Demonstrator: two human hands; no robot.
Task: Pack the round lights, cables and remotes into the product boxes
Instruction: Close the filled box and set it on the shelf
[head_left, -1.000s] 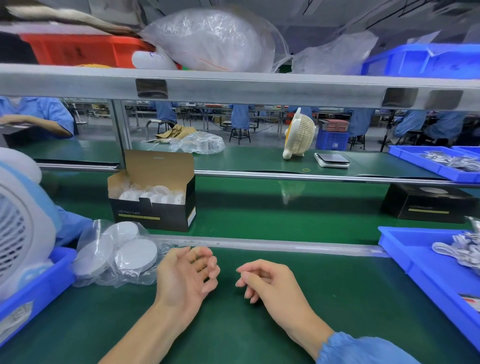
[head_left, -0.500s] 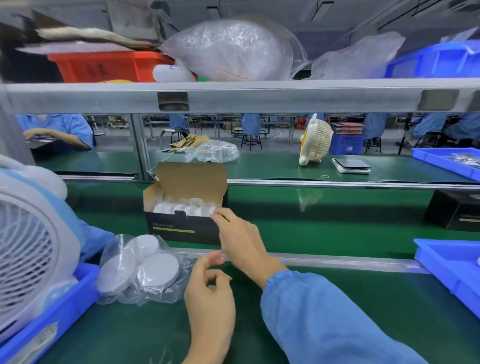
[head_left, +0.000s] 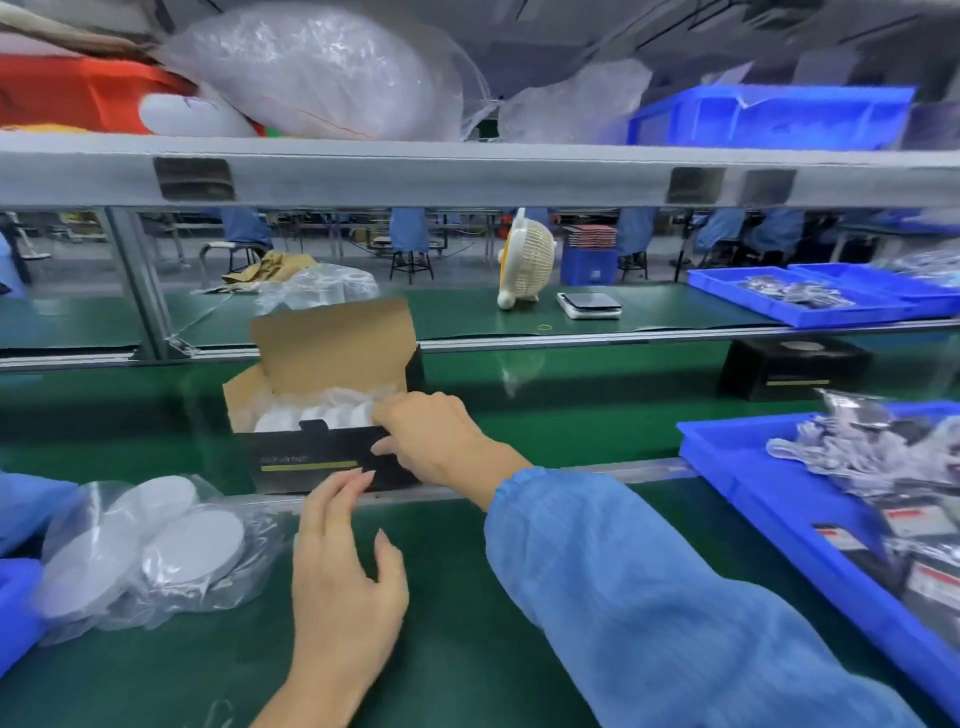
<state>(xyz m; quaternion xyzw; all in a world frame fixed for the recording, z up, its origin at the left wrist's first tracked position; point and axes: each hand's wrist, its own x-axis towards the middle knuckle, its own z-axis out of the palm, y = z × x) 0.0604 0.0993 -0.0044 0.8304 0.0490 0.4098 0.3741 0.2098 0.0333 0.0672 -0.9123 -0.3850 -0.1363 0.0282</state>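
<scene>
1. Currently, right hand (head_left: 436, 441) grips the open black cardboard product box (head_left: 317, 457) at its right end, on the green worktop (head_left: 467, 649).
2. Left hand (head_left: 343, 566) hovers nearby, fingers relaxed, holding nothing.
3. White round lights (head_left: 322, 415) fill the box.

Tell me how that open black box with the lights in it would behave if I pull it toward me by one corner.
The open black box is thin card, so the gripped wall may flex. With round lights inside it probably slides on the green belt rather than tips. The raised lid flap looks floppy and may swing. The right hand grips its right end.
</scene>
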